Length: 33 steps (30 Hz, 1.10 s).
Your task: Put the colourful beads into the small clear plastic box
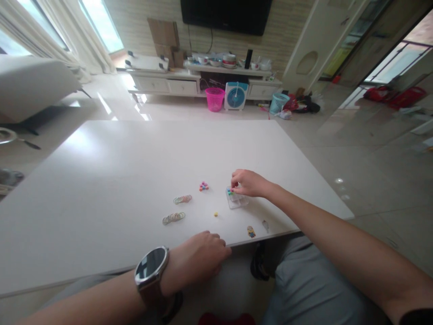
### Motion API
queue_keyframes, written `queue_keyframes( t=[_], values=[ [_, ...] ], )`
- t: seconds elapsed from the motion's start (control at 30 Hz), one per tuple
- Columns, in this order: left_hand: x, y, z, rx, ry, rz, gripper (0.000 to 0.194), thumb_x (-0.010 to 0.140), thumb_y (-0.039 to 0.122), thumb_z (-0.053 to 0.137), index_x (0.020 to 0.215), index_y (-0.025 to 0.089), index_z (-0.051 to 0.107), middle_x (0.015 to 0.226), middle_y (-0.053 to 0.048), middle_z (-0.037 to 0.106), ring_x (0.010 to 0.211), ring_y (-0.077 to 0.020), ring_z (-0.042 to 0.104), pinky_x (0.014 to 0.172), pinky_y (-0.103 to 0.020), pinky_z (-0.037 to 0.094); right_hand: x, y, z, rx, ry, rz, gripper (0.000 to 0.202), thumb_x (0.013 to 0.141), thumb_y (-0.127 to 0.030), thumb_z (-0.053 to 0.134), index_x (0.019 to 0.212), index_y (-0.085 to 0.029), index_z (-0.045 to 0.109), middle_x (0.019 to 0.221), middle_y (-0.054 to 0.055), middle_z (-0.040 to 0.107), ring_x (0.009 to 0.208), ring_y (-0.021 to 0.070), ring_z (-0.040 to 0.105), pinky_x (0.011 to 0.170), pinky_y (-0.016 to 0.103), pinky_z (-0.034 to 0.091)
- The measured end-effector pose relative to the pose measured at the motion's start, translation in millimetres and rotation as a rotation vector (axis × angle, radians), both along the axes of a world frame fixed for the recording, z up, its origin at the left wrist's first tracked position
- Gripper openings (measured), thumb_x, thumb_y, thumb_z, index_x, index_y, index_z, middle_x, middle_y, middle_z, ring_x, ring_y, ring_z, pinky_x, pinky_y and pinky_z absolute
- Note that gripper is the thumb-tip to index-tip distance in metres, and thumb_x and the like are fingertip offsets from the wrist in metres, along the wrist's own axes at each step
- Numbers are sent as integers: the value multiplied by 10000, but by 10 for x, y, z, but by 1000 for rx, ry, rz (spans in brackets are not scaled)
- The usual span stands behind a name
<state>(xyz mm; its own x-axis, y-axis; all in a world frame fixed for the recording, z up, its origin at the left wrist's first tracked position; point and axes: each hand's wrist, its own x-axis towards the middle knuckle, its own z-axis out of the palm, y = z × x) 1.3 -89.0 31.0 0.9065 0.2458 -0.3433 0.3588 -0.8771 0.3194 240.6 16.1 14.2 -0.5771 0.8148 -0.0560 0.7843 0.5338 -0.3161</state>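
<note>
Over a small clear compartment box, my right hand is closed, its fingertips pinched at green and blue pieces in the box's far left part. What the fingertips hold is too small to make out. My left hand, below a wristwatch, rests at the table's near edge with fingers curled; nothing shows in it. Left of the box lie a pile of pink, orange and blue pieces and a small yellow piece. Two rows of rings lie farther left. A yellow cartoon figure sits near the front edge.
A small clear or silvery item lies right of the figure on the white table. Beyond the table stand a pink basket, a blue fan and a low white cabinet under a television.
</note>
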Motion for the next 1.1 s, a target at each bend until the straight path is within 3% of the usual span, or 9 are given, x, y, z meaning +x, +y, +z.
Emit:
queue_keyframes(
  t=[0.67, 1.1],
  values=[
    [-30, -18, -65, 1, -32, 5, 107, 833, 172, 601, 926, 181, 651, 890, -67, 707, 849, -229, 682, 767, -348, 539, -103, -10, -37, 24, -210, 11, 111, 788, -173, 613, 757, -172, 719, 840, 55, 688, 832, 173, 602, 667, 255, 354],
    [-3, -4, -6, -3, -5, 7, 131, 840, 162, 587, 946, 192, 657, 903, -61, 715, 860, -242, 685, 764, -370, 549, -158, -16, -26, 120, -294, 57, 127, 780, -174, 594, 715, -170, 702, 811, 77, 692, 818, 197, 595, 660, 283, 347]
  ],
)
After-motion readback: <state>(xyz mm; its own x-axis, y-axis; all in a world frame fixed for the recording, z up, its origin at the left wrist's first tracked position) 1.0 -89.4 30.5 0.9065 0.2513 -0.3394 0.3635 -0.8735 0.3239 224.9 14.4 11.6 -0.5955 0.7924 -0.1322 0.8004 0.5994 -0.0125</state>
